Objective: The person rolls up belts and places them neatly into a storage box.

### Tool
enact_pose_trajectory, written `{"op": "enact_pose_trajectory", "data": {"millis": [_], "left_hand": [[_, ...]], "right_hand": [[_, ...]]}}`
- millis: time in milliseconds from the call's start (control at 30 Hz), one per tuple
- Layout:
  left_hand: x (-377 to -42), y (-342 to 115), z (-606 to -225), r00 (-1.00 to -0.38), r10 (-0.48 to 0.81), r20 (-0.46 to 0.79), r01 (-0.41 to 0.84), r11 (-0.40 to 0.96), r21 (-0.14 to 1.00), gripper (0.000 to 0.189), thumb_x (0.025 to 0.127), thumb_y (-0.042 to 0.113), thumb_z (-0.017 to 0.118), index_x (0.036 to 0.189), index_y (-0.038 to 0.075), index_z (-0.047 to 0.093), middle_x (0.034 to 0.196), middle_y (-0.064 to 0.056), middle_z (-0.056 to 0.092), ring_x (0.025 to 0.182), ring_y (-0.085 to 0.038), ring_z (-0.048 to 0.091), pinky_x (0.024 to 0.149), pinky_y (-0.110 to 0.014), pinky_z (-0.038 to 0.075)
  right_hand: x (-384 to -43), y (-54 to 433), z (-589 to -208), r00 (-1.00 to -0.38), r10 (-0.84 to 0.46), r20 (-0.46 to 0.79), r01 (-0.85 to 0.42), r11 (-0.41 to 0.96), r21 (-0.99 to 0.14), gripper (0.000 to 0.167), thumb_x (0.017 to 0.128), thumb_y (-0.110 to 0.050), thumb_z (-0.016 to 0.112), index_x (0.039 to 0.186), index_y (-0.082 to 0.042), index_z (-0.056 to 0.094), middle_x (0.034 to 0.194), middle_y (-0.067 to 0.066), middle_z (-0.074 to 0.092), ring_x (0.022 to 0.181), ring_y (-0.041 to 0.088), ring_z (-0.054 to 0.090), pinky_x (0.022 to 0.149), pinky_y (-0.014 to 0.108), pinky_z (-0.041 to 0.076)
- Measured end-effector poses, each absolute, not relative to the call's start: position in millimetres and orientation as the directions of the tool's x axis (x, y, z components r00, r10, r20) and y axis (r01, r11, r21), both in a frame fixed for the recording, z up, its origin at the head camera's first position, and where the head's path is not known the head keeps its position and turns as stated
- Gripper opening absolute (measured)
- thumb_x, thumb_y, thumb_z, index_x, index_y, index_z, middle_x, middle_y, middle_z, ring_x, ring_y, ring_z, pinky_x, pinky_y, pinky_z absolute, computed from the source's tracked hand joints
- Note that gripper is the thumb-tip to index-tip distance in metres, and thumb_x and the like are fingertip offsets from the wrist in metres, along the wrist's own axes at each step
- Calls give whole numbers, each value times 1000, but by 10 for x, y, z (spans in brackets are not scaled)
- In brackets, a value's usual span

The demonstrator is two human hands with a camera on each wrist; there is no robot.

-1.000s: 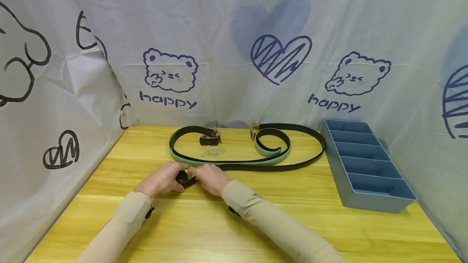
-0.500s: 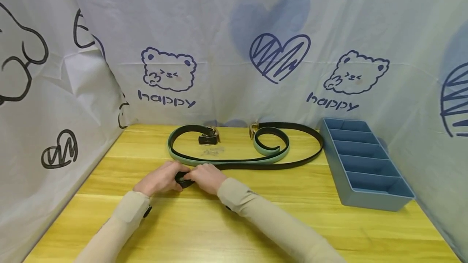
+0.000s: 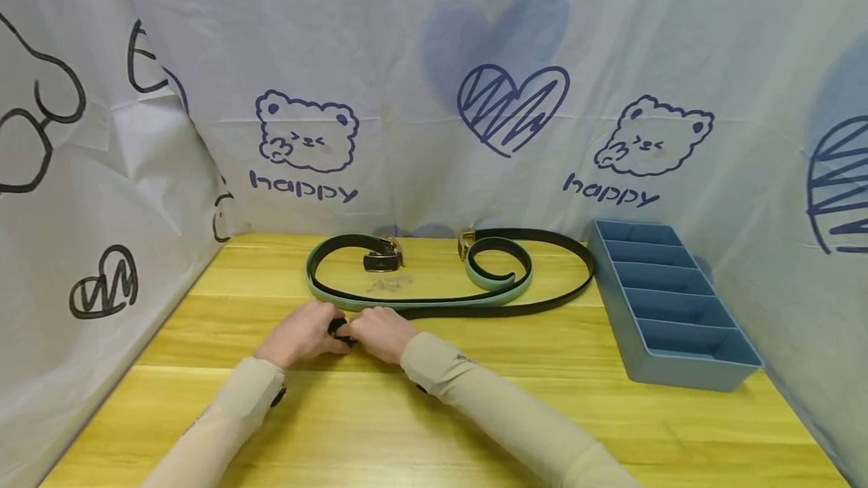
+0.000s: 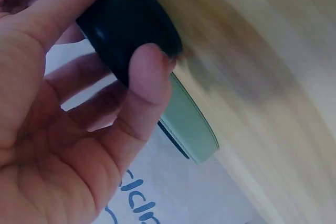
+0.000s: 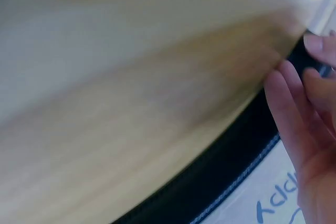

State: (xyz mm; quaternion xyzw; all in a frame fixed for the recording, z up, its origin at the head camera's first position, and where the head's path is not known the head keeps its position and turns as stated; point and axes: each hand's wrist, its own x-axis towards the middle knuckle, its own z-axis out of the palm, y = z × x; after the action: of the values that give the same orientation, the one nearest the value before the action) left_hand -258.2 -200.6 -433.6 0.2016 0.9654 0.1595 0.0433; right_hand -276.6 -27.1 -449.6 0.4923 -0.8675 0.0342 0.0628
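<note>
A black belt (image 3: 498, 312) stands on edge on the wooden table, with its near end rolled into a small coil between both hands. My left hand (image 3: 301, 333) grips that coil (image 4: 131, 19), thumb on one side and fingers on the other. From the right, my right hand (image 3: 381, 331) pinches the coil, its fingers meeting the left ones; they hide most of it in the head view. Along the right hand, the right wrist view shows the stitched black strap (image 5: 231, 161). Just behind the hands lies a green-and-black belt (image 3: 420, 306), its green side (image 4: 189, 119) facing the left wrist camera.
Two gold-toned buckles, a left one (image 3: 395, 251) and a right one (image 3: 466, 244), stand near the back curtain (image 3: 407, 157). A blue-grey divided box (image 3: 644, 322) with several compartments stands at the right. White printed curtain also borders the table's left and right sides.
My hands have drawn slightly closer together around the coil, which shows less between the fingers than a second ago. The other belt and the box stay in place; the head view has shifted slightly.
</note>
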Motion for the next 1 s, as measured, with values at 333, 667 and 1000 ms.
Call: {"op": "enact_pose_trajectory", "data": {"millis": [333, 667, 1000], "left_hand": [[-2658, -2037, -4266, -851, 519, -81, 462, 812, 358, 22, 73, 21, 87, 87, 18, 70, 81, 8, 64, 70, -10, 53, 64, -28, 45], [-2639, -1958, -4323, -878, 472, -77, 417, 834, 361, 22, 74, 23, 87, 80, 18, 66, 75, 6, 61, 66, -11, 52, 63, -29, 44], [-2653, -1864, -4292, -881, 452, -140, 374, 847, 379, 27, 73, 27, 88, 91, 18, 70, 84, 6, 66, 72, -11, 57, 68, -31, 48]], "right_hand": [[-2827, -247, -4459, -461, -883, 89, -887, 461, -29, 15, 96, -26, 61, 104, -26, 74, 92, -9, 73, 72, 4, 64, 67, 16, 47], [-2822, -163, -4508, -447, -887, 113, -894, 447, -27, 19, 98, -25, 59, 113, -26, 71, 96, -8, 72, 76, 4, 64, 70, 16, 49], [-2861, -91, -4497, -458, -884, 96, -889, 453, -71, 19, 94, -29, 65, 109, -26, 74, 92, -10, 74, 71, 1, 64, 69, 15, 48]]}}
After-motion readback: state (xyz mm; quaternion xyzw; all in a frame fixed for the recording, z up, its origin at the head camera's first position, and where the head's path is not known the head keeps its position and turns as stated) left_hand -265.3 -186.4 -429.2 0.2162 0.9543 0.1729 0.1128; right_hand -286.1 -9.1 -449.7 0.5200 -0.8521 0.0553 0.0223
